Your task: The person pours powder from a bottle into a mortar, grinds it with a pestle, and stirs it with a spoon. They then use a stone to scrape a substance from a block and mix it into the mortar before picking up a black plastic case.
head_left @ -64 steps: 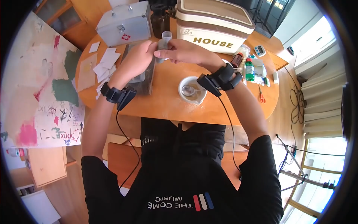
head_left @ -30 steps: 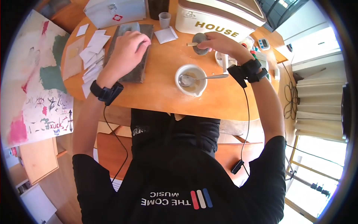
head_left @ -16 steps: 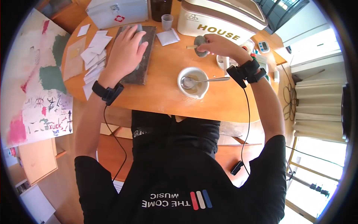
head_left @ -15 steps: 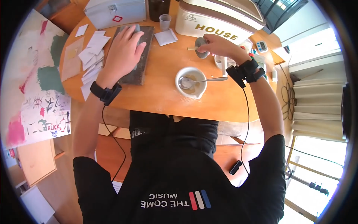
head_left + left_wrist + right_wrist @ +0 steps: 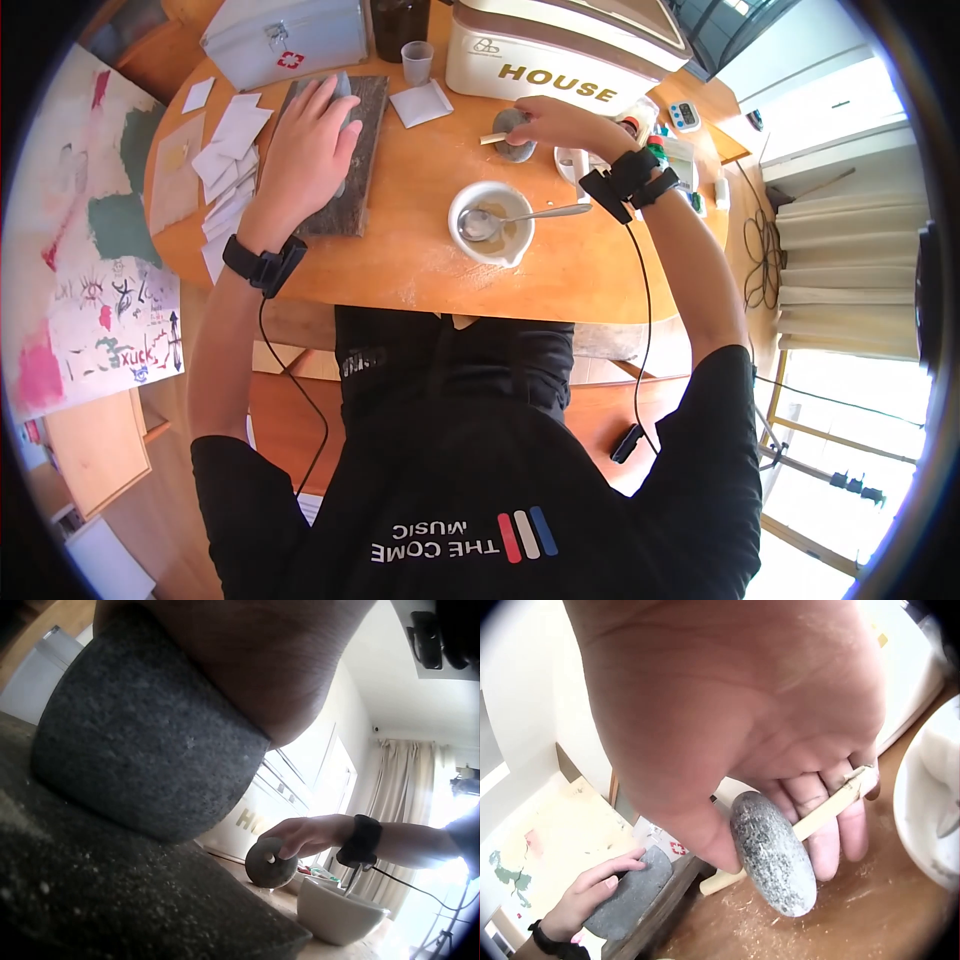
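My left hand (image 5: 308, 150) lies with fingers extended on a grey stone trough (image 5: 142, 735), which stands on a dark board (image 5: 350, 200) at the table's left. In the left wrist view its palm presses the trough's top edge; the trough's hollow is hidden. My right hand (image 5: 565, 125) grips a speckled stone grinding wheel (image 5: 774, 855) with a wooden axle (image 5: 832, 811) through its middle. The thumb is at one face, the fingers beyond the other, near the axle. The wheel is held on edge above the table, behind a white mortar bowl (image 5: 468, 240) with a spoon (image 5: 545, 213) in it.
Loose white papers (image 5: 225, 165) lie left of the board. A paper packet (image 5: 421, 103) and a plastic cup (image 5: 417, 62) stand behind it. Further back are a metal first-aid case (image 5: 290, 45), a dark jar (image 5: 400, 30) and the HOUSE box (image 5: 560, 70). Bottles and a timer (image 5: 684, 116) sit right.
My hands were together at the back of the table; they have parted. The left went to the trough and its fingers straightened over it. The right moved right, carrying the wheel.
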